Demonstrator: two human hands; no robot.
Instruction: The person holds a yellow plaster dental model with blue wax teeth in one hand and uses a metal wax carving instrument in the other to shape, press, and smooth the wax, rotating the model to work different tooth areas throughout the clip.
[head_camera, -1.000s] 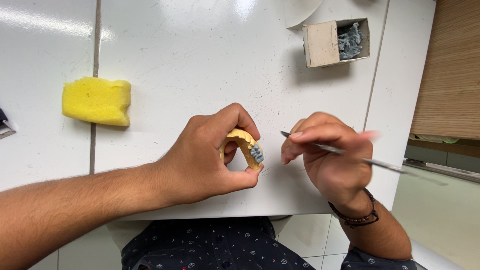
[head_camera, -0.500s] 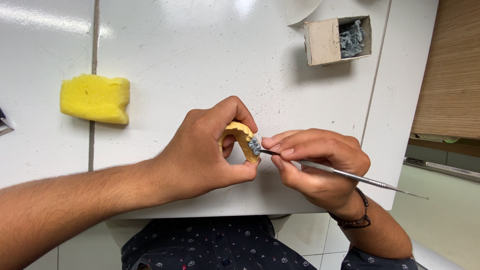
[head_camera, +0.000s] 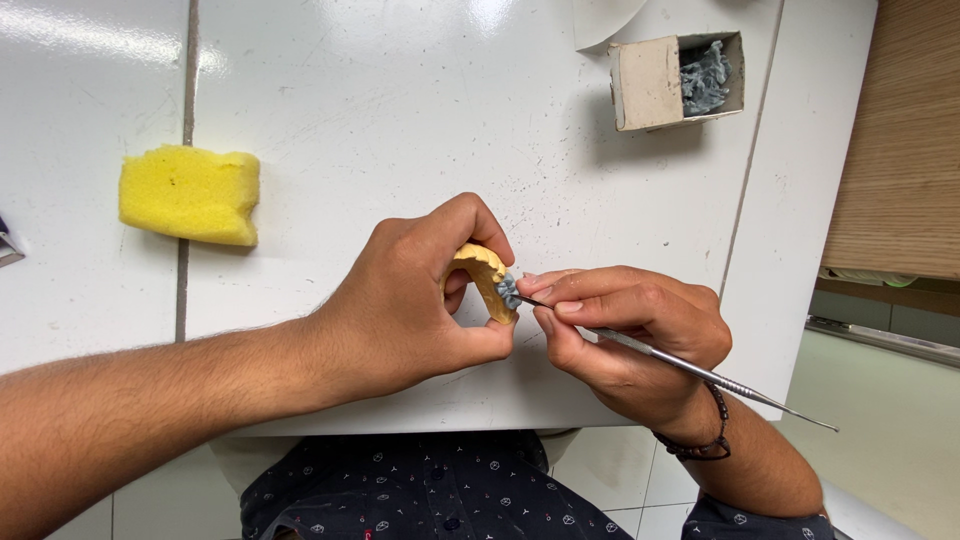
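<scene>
Two bare hands meet just above the near edge of the white desk (head_camera: 400, 110). The left hand (head_camera: 400, 310) has its fingers (head_camera: 478, 222) curled tight around one small yellow dental cast (head_camera: 484, 275), thumb underneath and forefinger arched over the top, so the cast is pinched firmly and held clear of the desk surface. One patch of grey wax-like material (head_camera: 509, 291) sits on the cast's right end. The right hand (head_camera: 630, 335) has its fingers (head_camera: 590, 307) closed in a pen grip on one thin metal instrument (head_camera: 700, 372), whose tip touches the grey patch while its long handle runs out past the wrist toward the right, beyond the desk's edge. One dark bracelet (head_camera: 700, 448) circles the right wrist.

Farther out, one yellow sponge (head_camera: 190, 195) lies toward the left side of the desk, well apart from the hands. One small open cardboard box (head_camera: 650, 85) sits near the far right corner, with a clump of grey pieces (head_camera: 705, 75) inside; their count cannot be told. One dark patterned shirt (head_camera: 430, 495) shows below the near edge.
</scene>
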